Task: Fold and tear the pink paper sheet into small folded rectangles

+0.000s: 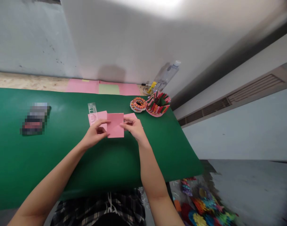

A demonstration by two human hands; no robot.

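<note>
A pink square of paper (115, 125) is held up between my two hands above the green table. My left hand (95, 133) grips its left edge, thumb at the lower corner and fingers higher up. On the right edge, my right hand (133, 126) pinches the paper between thumb and fingers. Behind my left hand lies another pink sheet (101, 115), partly hidden, with a clear stencil ruler (92, 108) overlapping it. More pink paper (131, 115) shows behind my right hand.
On the green table (70, 125), a blurred-out flat object (35, 119) lies left. At the back right are a woven paper ring (138, 104), a folded-paper piece (158, 103) and a clear bottle (168, 75). Colourful paper pieces (204, 204) lie on the floor at the lower right.
</note>
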